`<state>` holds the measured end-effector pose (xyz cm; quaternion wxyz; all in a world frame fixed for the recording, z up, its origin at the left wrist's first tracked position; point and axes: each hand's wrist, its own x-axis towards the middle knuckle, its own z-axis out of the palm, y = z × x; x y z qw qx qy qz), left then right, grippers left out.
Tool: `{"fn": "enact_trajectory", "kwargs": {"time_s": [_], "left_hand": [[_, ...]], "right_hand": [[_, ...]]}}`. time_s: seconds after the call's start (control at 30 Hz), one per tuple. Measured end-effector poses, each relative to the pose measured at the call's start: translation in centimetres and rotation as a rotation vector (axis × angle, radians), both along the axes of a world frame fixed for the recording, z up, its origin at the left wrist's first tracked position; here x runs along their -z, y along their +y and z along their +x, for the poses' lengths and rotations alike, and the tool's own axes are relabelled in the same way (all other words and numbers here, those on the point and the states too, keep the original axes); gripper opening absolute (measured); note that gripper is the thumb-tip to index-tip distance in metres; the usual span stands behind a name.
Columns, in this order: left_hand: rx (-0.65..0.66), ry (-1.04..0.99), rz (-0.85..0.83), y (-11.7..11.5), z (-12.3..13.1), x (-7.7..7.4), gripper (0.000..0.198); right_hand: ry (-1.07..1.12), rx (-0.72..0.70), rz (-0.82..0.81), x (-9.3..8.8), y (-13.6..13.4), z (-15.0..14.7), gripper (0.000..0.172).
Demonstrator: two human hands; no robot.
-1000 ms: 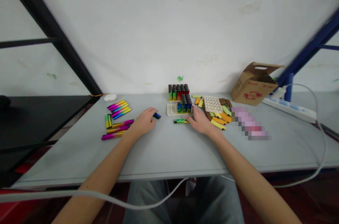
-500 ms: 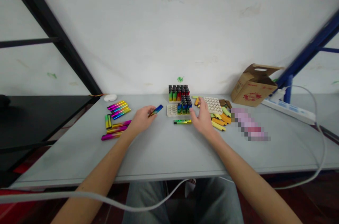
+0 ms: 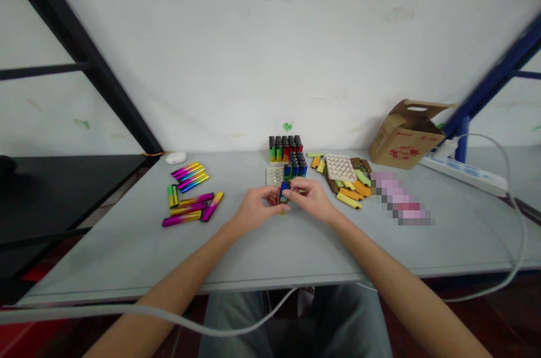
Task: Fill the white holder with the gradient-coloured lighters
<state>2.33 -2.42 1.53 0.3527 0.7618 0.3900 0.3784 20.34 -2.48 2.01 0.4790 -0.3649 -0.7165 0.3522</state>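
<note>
In the middle of the table, both my hands meet around a small shiny blue tube held upright. My left hand closes on it from the left. From the right, the thumb and fingers of my right hand pinch it near the top. A yellow end shows below the fingers; whether it belongs to the same tube I cannot tell. Just behind stands a pale holed tray with several blue black-topped tubes upright in it. Further back is a block of green and red black-topped tubes.
Shiny purple, yellow and blue tubes lie at left near a white case. On the right are another holed tray, loose yellow and orange pieces, an open cardboard box and a power strip. A white cable crosses the front.
My left hand has carried the blue tube right to the middle, and my right hand has come in to grip it too. The green-yellow tube that lay there is no longer plainly visible.
</note>
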Motion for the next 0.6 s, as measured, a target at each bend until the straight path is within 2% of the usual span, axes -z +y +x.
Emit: {"fn": "enact_trajectory", "kwargs": {"time_s": [0.13, 0.23, 0.3, 0.47, 0.6], "left_hand": [[0.030, 0.098, -0.023, 0.26, -0.02, 0.45, 0.035], [0.092, 0.123, -0.041, 0.06, 0.21, 0.48, 0.036], [0.097, 0.112, -0.048, -0.16, 0.39, 0.42, 0.036], [0.086, 0.109, -0.039, -0.30, 0.58, 0.48, 0.035], [0.021, 0.069, -0.028, -0.02, 0.48, 0.60, 0.034]], "right_hand": [[0.184, 0.049, -0.191, 0.25, 0.47, 0.12, 0.039], [0.295, 0.092, -0.266, 0.53, 0.69, 0.18, 0.040], [0.346, 0.050, -0.314, 0.71, 0.73, 0.15, 0.040], [0.397, -0.173, -0.432, 0.69, 0.34, -0.33, 0.036], [0.631, -0.181, -0.517, -0.17, 0.06, -0.41, 0.033]]}}
